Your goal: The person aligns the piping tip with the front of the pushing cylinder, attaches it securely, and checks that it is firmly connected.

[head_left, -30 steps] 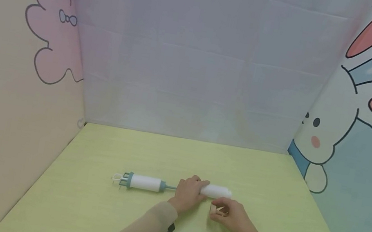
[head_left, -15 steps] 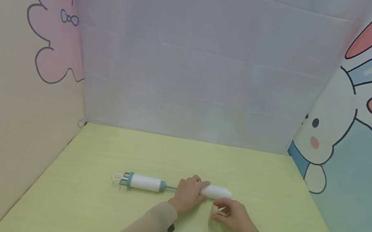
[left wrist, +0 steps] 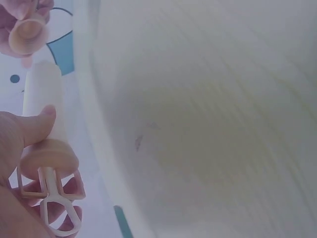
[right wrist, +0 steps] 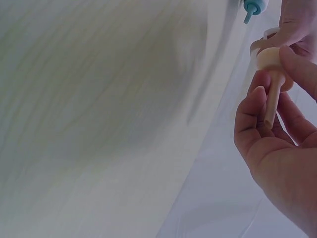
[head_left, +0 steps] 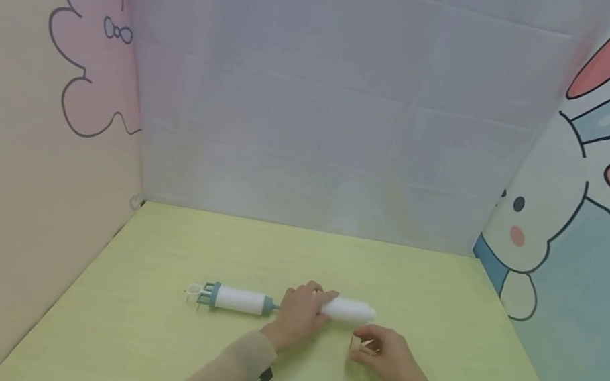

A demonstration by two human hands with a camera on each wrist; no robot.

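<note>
A person's left hand (head_left: 298,312) grips a white tube (head_left: 348,310) that lies across the yellow-green counter (head_left: 144,339), fingers curled over its near end with the thumb laid along the barrel. The left wrist view shows that tube (left wrist: 43,101) from its capped end, where a beige plunger (left wrist: 49,171) with a ring handle sticks out between the fingers (left wrist: 29,126) of the left hand (left wrist: 15,168).

Just beside the tube's free end, the right hand (head_left: 383,355) pinches a small beige nozzle (head_left: 356,343) slightly above the counter, apart from the tube. In the right wrist view the nozzle (right wrist: 271,74) shows a round flange and a narrow stem, the right hand (right wrist: 277,144) holding it between thumb and curled fingers (right wrist: 252,111).

To the left of the left hand, a second white tube (head_left: 239,299) with blue-grey end fittings and a pale ring handle lies flat on the counter, in line with the first; whether the two touch is hidden by the left hand.

Both arms wear beige sleeves (head_left: 223,374). Cartoon animal panels (head_left: 552,214) wall in the counter on either side, with a pale backdrop (head_left: 321,98) behind.
</note>
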